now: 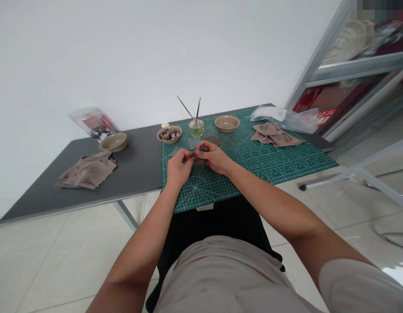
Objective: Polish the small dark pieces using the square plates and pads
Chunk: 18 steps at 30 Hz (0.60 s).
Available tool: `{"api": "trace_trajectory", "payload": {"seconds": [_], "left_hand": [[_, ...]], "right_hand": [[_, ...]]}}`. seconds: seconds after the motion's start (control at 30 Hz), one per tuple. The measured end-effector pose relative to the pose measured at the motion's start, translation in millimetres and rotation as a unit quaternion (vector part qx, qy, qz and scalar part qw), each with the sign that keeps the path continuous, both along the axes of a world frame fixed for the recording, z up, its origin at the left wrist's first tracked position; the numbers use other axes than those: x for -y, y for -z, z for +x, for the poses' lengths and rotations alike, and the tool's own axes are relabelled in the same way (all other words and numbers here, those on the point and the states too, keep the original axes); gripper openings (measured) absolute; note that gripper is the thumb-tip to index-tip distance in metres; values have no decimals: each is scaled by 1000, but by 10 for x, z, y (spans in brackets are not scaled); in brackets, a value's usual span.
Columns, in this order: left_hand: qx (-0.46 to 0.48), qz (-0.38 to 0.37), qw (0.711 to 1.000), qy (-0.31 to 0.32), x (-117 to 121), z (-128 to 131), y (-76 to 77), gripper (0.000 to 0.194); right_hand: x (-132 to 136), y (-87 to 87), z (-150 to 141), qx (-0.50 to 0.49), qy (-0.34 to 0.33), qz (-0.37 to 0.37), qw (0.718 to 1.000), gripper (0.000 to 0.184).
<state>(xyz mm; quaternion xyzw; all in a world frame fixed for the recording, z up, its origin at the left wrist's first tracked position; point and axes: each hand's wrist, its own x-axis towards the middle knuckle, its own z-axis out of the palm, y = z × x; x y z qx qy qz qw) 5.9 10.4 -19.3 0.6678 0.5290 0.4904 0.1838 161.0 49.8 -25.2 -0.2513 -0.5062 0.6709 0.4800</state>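
Observation:
Both of my hands meet over the green cutting mat (263, 163), fingers pinched close together. My left hand (181, 166) has thumb and forefinger closed on one side of a small dark grey piece (203, 150). Around the other side of that piece curl the fingers of my right hand (213, 157). Its shape is mostly covered by my fingers, and I cannot tell its kind. Just beyond my fingertips lie a grey-blue square (194, 143) and a flat brown piece (213, 139). A bit of clear plastic shows beside my left hand.
Behind my hands stand a bowl of dark and pinkish chunks (169, 134), a glass jar (196, 128) with two thin brushes, and a tan bowl (226, 124). Brown cloths lie right (275, 134) and left (88, 170). Another bowl (113, 142), a clear tub (90, 121) and a plastic bag (283, 116) sit farther out.

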Motion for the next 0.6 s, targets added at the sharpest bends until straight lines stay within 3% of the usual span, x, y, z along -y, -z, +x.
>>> {"api": "trace_trajectory", "payload": {"seconds": [0.23,0.47,0.6], "left_hand": [[79,-18,996,25,-24,18,41,6],[-44,11,999,-14,13,28,-8,10],[-37,13,999,-20,26,23,-9,11]], "right_hand": [[-52,1,19,-36,-5,-32,999,43],[14,-31,-16,11,17,19,1000,41],[19,-18,-27,18,37,25,999,42]]}}
